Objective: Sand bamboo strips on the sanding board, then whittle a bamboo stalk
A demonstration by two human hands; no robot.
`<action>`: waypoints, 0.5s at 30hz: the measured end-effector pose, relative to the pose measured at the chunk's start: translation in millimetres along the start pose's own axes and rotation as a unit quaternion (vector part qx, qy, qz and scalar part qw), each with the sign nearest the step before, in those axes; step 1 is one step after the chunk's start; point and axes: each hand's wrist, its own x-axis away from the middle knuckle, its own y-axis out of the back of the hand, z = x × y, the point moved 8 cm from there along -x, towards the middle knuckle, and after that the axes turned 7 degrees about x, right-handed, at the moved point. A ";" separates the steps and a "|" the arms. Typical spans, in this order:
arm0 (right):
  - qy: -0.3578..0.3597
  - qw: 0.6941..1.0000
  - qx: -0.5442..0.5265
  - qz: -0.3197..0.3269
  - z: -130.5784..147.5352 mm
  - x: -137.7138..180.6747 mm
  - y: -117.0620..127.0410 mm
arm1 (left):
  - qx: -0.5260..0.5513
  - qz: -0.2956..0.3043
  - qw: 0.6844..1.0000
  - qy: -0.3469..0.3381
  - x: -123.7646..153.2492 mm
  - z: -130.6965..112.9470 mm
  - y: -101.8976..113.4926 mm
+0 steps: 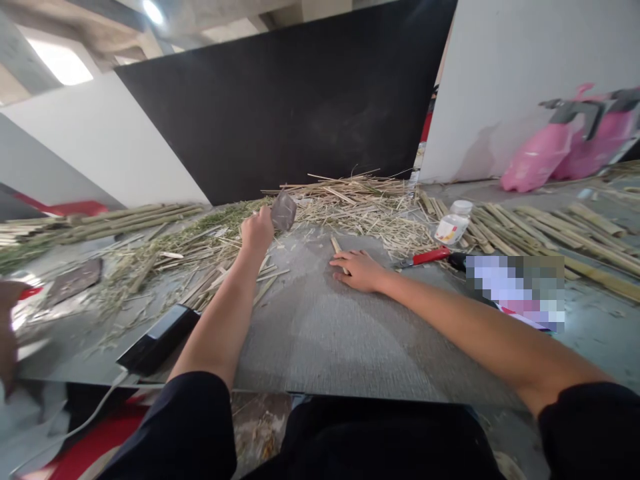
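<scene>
My left hand (pixel 257 231) is closed around the handle of a cleaver, which the fist hides. Its broad rectangular blade (pixel 284 211) is raised over the grey table (pixel 320 333), tilted and a little blurred. My right hand (pixel 361 270) rests low on the tabletop, its fingers over a short piece of pale stalk (pixel 335 245) and pressing it to the surface. One end of that piece sticks out beyond the fingers. Blade and stalk are apart. Behind both hands lies a heap of split stalk strips (pixel 357 210).
To the right are a red-handled knife (pixel 425 257), a white-lidded jar (pixel 454 223), a pixelated phone-like object (pixel 520 293), thick stalks (pixel 550 233) and pink spray bottles (pixel 543 153). A black device (pixel 159 339) with a cable lies left. Another person's arm (pixel 7 327) shows at the left edge.
</scene>
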 end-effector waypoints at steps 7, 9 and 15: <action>0.001 1.000 0.008 0.006 1.5 -0.6 0.1 | 0.064 -0.094 0.993 0.036 -8.6 15.2 28.1; -0.002 1.000 0.009 0.008 1.4 -0.4 -0.4 | 0.080 -0.068 0.992 0.064 -10.2 21.8 24.0; 0.008 1.000 0.010 -0.010 1.5 0.3 0.1 | 0.082 0.204 0.969 0.111 4.8 33.3 -39.9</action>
